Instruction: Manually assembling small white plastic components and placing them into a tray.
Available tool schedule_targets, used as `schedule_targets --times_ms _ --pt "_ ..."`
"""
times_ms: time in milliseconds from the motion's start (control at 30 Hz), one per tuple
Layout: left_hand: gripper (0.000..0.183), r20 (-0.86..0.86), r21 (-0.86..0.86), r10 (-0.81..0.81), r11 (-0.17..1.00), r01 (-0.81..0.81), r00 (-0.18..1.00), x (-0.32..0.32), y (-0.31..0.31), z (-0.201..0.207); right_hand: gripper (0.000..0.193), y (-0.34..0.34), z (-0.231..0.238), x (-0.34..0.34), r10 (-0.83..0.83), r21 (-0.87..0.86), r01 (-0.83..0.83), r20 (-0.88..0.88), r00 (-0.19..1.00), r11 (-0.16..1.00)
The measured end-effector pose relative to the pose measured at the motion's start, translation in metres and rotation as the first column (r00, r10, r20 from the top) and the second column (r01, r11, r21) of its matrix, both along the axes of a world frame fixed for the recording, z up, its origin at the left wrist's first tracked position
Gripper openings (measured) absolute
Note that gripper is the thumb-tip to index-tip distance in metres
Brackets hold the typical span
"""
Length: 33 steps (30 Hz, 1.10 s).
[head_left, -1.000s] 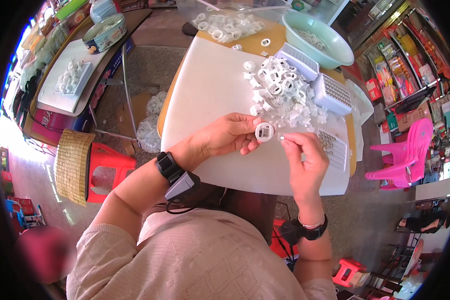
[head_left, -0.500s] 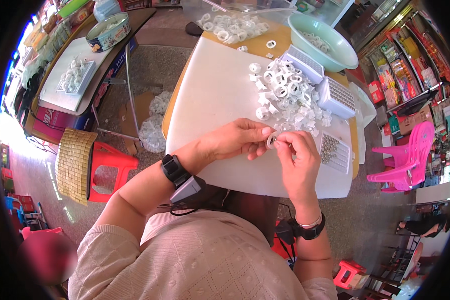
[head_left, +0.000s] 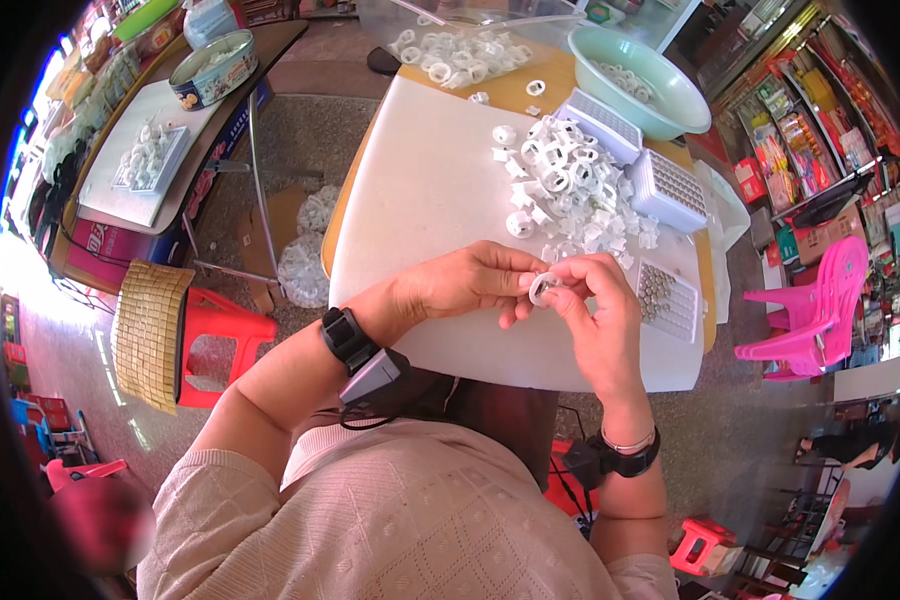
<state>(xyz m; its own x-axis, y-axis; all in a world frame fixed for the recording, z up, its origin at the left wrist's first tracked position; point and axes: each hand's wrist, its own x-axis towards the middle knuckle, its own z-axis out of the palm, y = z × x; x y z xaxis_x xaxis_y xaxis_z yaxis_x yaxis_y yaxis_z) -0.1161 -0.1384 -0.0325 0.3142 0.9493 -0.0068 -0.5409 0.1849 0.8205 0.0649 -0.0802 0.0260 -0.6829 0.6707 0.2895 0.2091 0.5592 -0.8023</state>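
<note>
Over the near part of the white-topped table, my two hands meet at a small white plastic ring (head_left: pixel 543 290). My right hand (head_left: pixel 602 312) pinches the ring between thumb and fingers. From the other side, my left hand (head_left: pixel 475 283) closes thumb and forefinger at its rim; the exact grip is partly hidden. Just beyond lies a heap of white plastic rings and small white pieces (head_left: pixel 570 180). Beside my right hand sits a shallow white tray (head_left: pixel 678 318) with small metallic round pieces (head_left: pixel 654 290) in it.
White gridded trays (head_left: pixel 670 195) and a pale green basin (head_left: pixel 685 112) stand at the table's far right. A clear bag of white rings (head_left: pixel 460 58) lies at the far edge. Left are a side table (head_left: pixel 120 205) and a red stool (head_left: pixel 225 340); right, a pink chair (head_left: pixel 820 310).
The ring has tilted between my fingers, its opening now facing up more. My right hand has turned slightly, and my left thumb and forefinger have drawn together at the rim.
</note>
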Motion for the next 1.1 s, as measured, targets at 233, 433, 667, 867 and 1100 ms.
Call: schedule_targets --times_ms 233,433,667,867,1100 --pt "0.028 -0.031 0.031 -0.044 0.998 0.045 0.999 -0.004 0.001 -0.001 0.009 0.0 0.002 -0.001 0.032 0.034 -0.032 0.021 0.999 0.999" --pt "0.027 -0.012 0.006 -0.104 0.995 0.104 0.995 -0.005 0.003 -0.005 0.007 0.002 0.001 -0.001 0.033 0.003 -0.033 0.053 0.998 0.999" --pt "0.033 0.113 -0.12 0.035 0.992 -0.021 0.993 -0.005 0.003 -0.004 0.011 0.023 -0.009 0.032 -0.234 -0.296 0.184 -0.143 0.962 0.937" --pt "0.032 0.135 -0.166 0.125 0.981 -0.102 0.983 -0.007 0.001 -0.002 0.009 0.079 -0.033 0.113 -0.579 -0.06 0.577 -0.021 0.815 0.815" --pt "0.029 0.127 -0.164 0.154 0.977 -0.133 0.98 -0.002 0.005 0.002 0.01 0.08 -0.05 0.124 -0.599 0.223 0.564 0.143 0.788 0.795"
